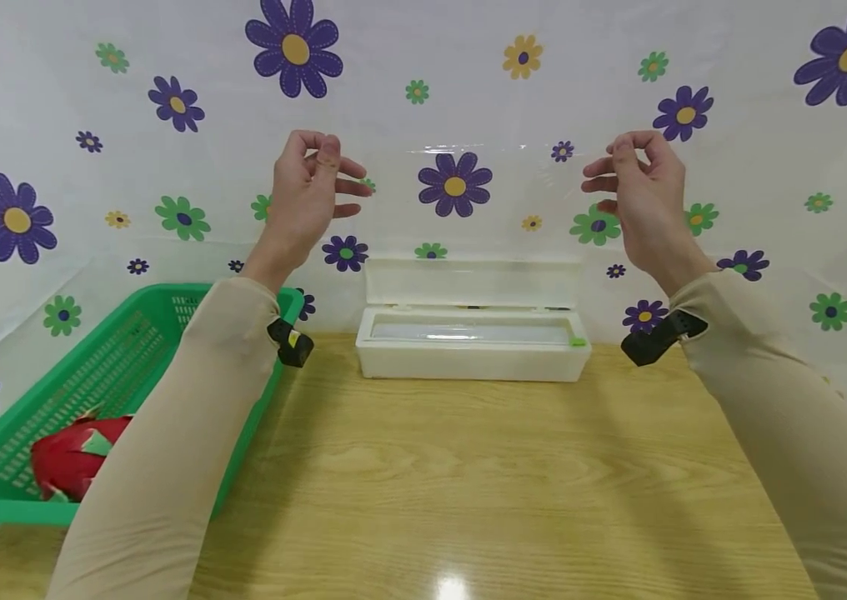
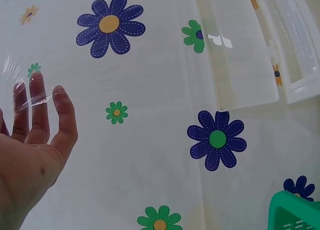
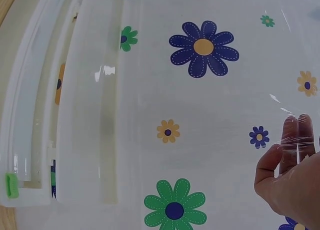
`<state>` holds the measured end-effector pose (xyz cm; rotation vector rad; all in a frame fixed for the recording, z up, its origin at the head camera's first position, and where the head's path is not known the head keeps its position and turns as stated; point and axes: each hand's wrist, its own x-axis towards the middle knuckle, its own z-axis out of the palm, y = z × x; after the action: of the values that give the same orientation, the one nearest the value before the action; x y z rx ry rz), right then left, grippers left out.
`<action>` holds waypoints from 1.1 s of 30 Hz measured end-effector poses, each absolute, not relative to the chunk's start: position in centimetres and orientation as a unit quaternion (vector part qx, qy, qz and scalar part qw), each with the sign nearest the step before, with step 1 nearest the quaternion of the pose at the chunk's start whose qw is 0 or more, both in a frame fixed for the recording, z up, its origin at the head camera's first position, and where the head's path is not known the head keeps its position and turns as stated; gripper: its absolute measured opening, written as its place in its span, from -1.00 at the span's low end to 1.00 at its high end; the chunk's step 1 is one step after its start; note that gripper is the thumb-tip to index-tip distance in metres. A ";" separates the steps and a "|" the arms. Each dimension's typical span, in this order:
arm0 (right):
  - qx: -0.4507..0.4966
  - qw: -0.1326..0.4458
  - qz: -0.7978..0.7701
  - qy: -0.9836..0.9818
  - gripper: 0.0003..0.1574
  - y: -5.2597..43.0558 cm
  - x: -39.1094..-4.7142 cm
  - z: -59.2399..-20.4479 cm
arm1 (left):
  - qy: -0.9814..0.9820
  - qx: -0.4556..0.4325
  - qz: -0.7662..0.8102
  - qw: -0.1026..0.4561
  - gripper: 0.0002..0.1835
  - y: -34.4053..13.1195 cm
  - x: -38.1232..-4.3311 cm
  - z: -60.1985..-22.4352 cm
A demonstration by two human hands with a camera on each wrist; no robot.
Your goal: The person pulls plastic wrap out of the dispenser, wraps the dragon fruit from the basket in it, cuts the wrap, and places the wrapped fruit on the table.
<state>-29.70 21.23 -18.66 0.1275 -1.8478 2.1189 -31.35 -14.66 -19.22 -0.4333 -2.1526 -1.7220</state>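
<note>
A sheet of clear cling film [image 1: 468,152] stretches between my two raised hands, its top edge showing as thin glints. My left hand [image 1: 303,187] pinches one corner between thumb and forefinger, while the other fingers spread loosely. At the opposite corner, my right hand [image 1: 647,187] pinches the film in the same way. In the right wrist view, wrinkled film [image 3: 296,141] lies across the fingers. Below and between the hands sits a white cling film box [image 1: 472,362], its lid [image 1: 472,283] raised and the roll [image 1: 468,332] visible inside.
A green basket [image 1: 146,293] stands at the left, holding a red dragon fruit [image 1: 74,454] partly covered by my left sleeve. The wooden table [image 1: 468,483] stretches in front of the box. A flower-patterned sheet [image 1: 423,50] hangs behind everything.
</note>
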 end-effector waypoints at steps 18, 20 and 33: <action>0.058 0.182 0.738 -0.647 -0.84 21.5 -29.8 -18.5 | -0.767 -0.150 -0.597 0.181 -0.61 -14.6 -31.5 -18.5; 0.060 0.182 0.739 -0.646 -0.84 21.5 -29.8 -18.4 | -0.767 -0.151 -0.596 0.185 -0.61 -14.6 -31.5 -18.5; 0.056 0.168 0.748 -0.640 -0.85 21.3 -29.9 -17.8 | -0.765 -0.147 -0.599 0.185 -0.60 -14.8 -31.4 -18.2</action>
<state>-29.87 21.35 -17.83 0.1580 -1.8207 2.1262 -31.43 -14.82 -18.18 -0.4156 -2.1558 -1.6878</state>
